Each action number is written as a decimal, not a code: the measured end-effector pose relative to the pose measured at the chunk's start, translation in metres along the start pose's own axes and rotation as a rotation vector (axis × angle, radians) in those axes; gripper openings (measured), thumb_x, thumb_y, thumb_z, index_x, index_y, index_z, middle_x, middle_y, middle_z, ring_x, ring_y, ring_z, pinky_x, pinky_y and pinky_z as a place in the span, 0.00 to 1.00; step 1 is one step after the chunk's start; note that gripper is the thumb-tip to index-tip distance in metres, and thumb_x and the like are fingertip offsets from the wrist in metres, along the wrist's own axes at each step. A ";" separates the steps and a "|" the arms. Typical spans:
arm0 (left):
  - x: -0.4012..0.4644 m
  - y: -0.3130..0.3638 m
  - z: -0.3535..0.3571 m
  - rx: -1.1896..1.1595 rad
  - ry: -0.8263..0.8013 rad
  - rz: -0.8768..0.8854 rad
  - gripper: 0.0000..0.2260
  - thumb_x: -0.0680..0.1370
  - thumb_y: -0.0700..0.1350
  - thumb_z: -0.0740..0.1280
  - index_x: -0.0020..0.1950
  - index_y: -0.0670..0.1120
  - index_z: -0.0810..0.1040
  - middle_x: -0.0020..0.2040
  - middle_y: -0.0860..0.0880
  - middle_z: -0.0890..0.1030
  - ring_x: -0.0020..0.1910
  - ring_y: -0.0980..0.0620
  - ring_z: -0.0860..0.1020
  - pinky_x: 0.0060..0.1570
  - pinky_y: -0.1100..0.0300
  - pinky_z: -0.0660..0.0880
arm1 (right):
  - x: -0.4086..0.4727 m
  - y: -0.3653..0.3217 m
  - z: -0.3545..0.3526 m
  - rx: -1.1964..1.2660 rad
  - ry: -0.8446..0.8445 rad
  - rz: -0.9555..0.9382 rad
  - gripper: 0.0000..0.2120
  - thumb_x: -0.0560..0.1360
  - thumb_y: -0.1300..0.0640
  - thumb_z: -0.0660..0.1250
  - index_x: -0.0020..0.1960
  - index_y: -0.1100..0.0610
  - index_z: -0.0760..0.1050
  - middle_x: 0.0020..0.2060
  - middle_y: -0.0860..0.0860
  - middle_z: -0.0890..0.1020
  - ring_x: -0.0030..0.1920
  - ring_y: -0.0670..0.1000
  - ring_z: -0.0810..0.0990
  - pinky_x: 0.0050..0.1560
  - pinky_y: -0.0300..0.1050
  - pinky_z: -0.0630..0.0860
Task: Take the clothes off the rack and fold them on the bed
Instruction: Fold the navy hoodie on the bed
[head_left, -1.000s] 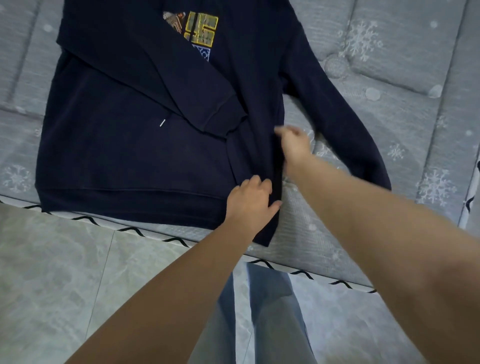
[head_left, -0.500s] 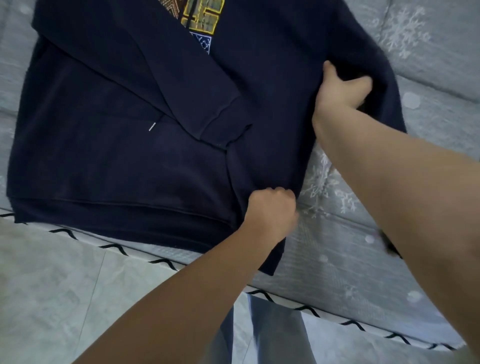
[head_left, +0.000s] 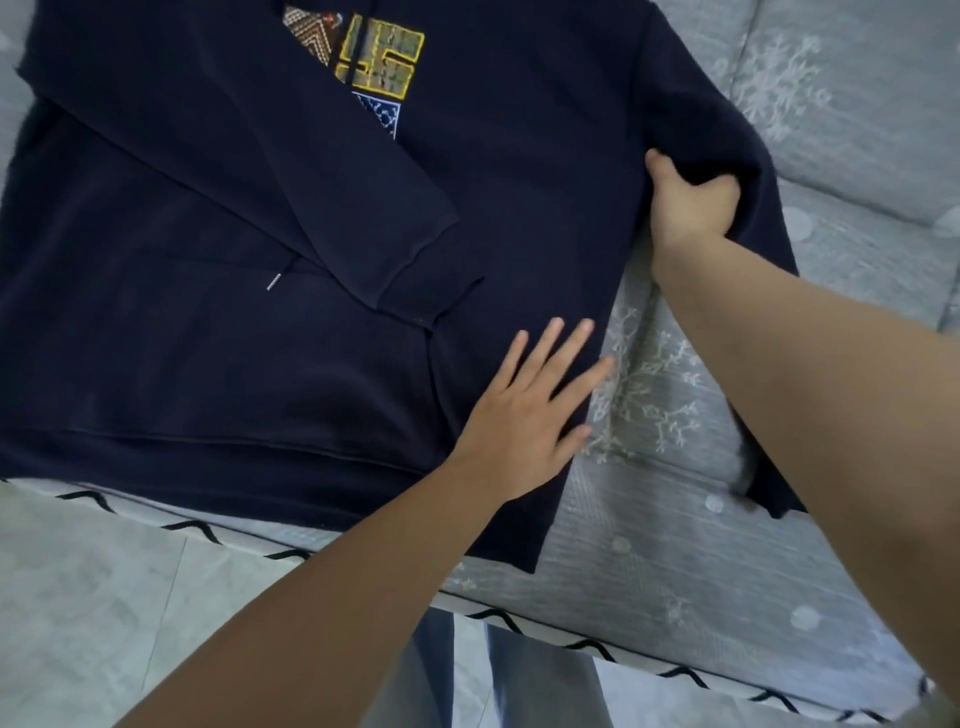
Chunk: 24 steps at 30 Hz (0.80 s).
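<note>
**Folding a chunky navy hoodie on the bed, second sleeve next**

Biggest thing first: the bed (head_left: 857, 130), a grey quilted mattress with a snowflake pattern and a zigzag trim along the near edge. It's soft, so anything pressed on it will sink a bit rather than crease sharply.

The hoodie (head_left: 182, 338) lies front-up across the left and middle of it, hem right along the near edge. Looks like thick fleece to me: floppy, fairly weighty, not slippery, nothing fragile. It should stay where you drop it but won't hold a crisp fold without a pat. The left sleeve (head_left: 322, 171) is already laid diagonally over the chest, partly covering the stitched graphic (head_left: 379, 62). The right sleeve (head_left: 727, 156) still hangs out to the right.

The right hand (head_left: 691, 208) has its fingers clenched around a bunch of fabric near that sleeve's armpit, which seems a sensible spot to grab. The left hand (head_left: 524, 415) is flat, fingers released and spread, pressing the right side of the body near the hem.

Small stuff: a drawstring tip (head_left: 274, 281) pokes out beside the folded cuff. Nothing's really in the way. Only worry is the hem slipping off toward the tiled floor (head_left: 104, 597).
</note>
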<state>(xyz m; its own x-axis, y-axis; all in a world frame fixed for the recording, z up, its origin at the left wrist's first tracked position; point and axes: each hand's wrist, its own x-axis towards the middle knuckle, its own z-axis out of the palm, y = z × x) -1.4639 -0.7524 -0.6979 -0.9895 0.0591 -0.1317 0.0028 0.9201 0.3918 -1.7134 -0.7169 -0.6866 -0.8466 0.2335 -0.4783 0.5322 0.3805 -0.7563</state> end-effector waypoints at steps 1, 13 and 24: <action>0.001 -0.002 0.005 0.020 -0.043 -0.006 0.29 0.83 0.58 0.55 0.82 0.52 0.53 0.82 0.45 0.46 0.81 0.44 0.44 0.77 0.41 0.50 | -0.001 0.001 -0.004 0.068 -0.027 0.021 0.37 0.67 0.47 0.78 0.70 0.60 0.70 0.60 0.51 0.81 0.58 0.53 0.82 0.61 0.47 0.79; 0.028 0.026 -0.013 -0.155 0.104 -0.169 0.15 0.80 0.53 0.60 0.61 0.49 0.79 0.68 0.46 0.74 0.67 0.45 0.70 0.65 0.45 0.69 | -0.101 0.060 -0.088 0.274 -0.059 0.108 0.16 0.76 0.61 0.71 0.61 0.50 0.77 0.48 0.49 0.86 0.50 0.45 0.84 0.59 0.43 0.80; 0.145 0.075 -0.037 -1.171 -0.058 -0.824 0.16 0.82 0.49 0.63 0.69 0.48 0.74 0.53 0.49 0.81 0.51 0.52 0.80 0.60 0.55 0.78 | -0.088 0.125 -0.192 -0.161 0.494 0.188 0.27 0.68 0.54 0.77 0.65 0.48 0.74 0.54 0.49 0.72 0.54 0.53 0.77 0.65 0.51 0.72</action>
<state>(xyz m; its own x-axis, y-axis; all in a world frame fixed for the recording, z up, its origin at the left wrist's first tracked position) -1.6122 -0.6891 -0.6543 -0.6431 -0.2830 -0.7115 -0.7055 -0.1424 0.6943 -1.5737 -0.5184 -0.6534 -0.6595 0.6882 -0.3024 0.6997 0.4150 -0.5815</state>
